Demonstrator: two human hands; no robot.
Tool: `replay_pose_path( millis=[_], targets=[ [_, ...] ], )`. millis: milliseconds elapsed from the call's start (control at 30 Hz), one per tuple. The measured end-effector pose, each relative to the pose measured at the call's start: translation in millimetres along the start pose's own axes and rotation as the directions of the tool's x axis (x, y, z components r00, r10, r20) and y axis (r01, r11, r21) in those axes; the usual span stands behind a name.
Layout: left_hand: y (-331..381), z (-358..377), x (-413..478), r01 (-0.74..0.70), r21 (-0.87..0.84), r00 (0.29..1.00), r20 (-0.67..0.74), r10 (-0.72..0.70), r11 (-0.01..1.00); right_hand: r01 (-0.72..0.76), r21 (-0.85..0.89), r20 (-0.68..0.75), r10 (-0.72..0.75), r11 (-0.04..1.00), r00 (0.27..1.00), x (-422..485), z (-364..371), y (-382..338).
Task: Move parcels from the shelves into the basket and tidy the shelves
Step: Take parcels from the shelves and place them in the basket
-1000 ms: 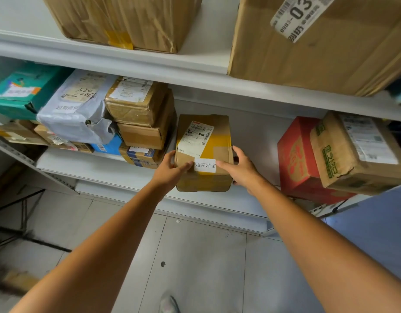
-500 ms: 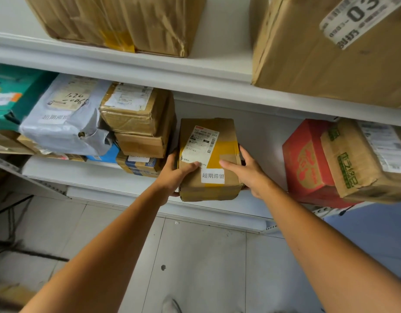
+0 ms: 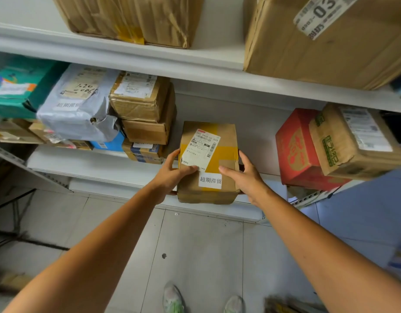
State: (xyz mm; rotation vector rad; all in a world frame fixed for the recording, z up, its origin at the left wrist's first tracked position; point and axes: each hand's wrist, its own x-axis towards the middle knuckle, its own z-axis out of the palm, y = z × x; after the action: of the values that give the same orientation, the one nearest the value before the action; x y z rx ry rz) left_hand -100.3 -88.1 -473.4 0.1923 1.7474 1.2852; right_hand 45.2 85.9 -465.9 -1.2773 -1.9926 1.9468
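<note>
Left hand (image 3: 170, 175) and right hand (image 3: 247, 177) grip opposite sides of the small brown cardboard parcel with yellow tape and white labels (image 3: 208, 163), thumbs on top. Parcel is at the front edge of the white lower shelf (image 3: 104, 168); can't tell if resting or lifted. Likely light and stiff, tape slick, so hold sides and underside. Behind left, stacked brown taped boxes (image 3: 147, 114); right, red carton (image 3: 294, 150). Basket not in view.
</note>
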Motion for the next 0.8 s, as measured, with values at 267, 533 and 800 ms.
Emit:
replay_pose_path(
  millis=[267,533,800],
  targets=[
    [-21,14,-70,0.028,0.007,0.996,-0.083,-0.028,1.0,-0.045,-0.004,0.066,0.045,0.999,0.997,-53,-1,15],
    [-39,26,-160,0.022,-0.07,0.967,-0.253,-0.039,0.997,0.024,-0.103,0.256,0.003,0.994,0.967,-104,1,6],
    [-47,-16,-263,-0.014,-0.192,0.884,-0.461,-0.077,0.981,0.133,-0.167,0.482,-0.036,0.977,0.875,-160,64,-40]
  ],
)
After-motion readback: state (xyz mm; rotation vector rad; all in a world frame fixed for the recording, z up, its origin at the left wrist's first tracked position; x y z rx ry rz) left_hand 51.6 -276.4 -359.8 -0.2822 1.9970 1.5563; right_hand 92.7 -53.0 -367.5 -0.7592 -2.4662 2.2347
